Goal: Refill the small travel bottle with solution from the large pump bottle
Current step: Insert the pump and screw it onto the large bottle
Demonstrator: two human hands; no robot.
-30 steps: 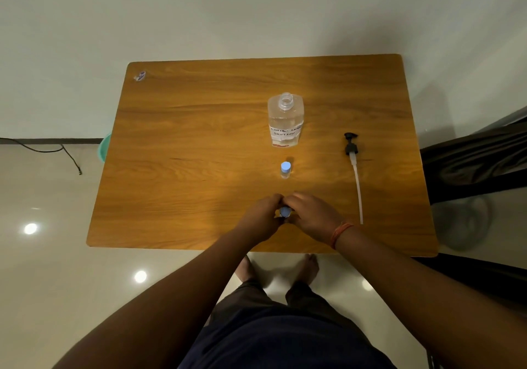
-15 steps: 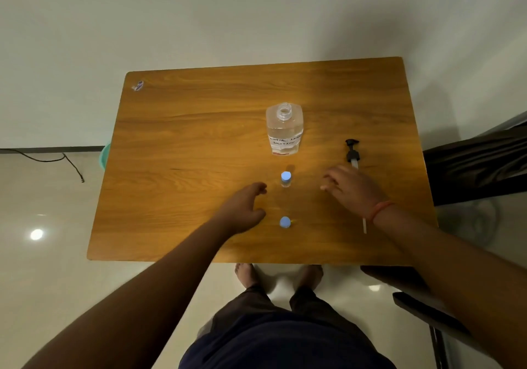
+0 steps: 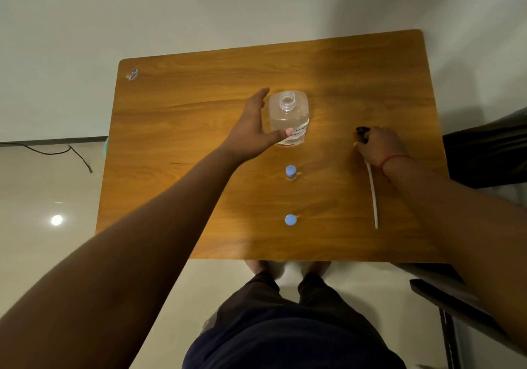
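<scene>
A large clear plastic bottle (image 3: 289,119) with an open neck and a white handwritten label stands upright at the middle of the rectangular wooden table (image 3: 182,129), holding clear liquid. The left hand (image 3: 255,129) is spread around its left side, fingers straight and reaching up along the far side, the thumb laid across the near face over the label; it cups the bottle without a closed grip, and whether the palm truly touches the plastic cannot be told. To the right, well apart from the bottle, the right hand (image 3: 379,146) is curled down over the black pump head (image 3: 361,132), gripping it on the tabletop, while the pump's long white dip tube (image 3: 373,194) trails toward the near edge from under the wrist, which wears an orange-red band (image 3: 392,159). A small clear travel bottle with a blue top (image 3: 291,172) stands just near of the large bottle, on the table's centre line. Nearer still, in line with it, sits a second small blue-topped item (image 3: 290,220), seen from straight above, so its body is hidden. A small sticker (image 3: 132,74) marks the far left corner.
</scene>
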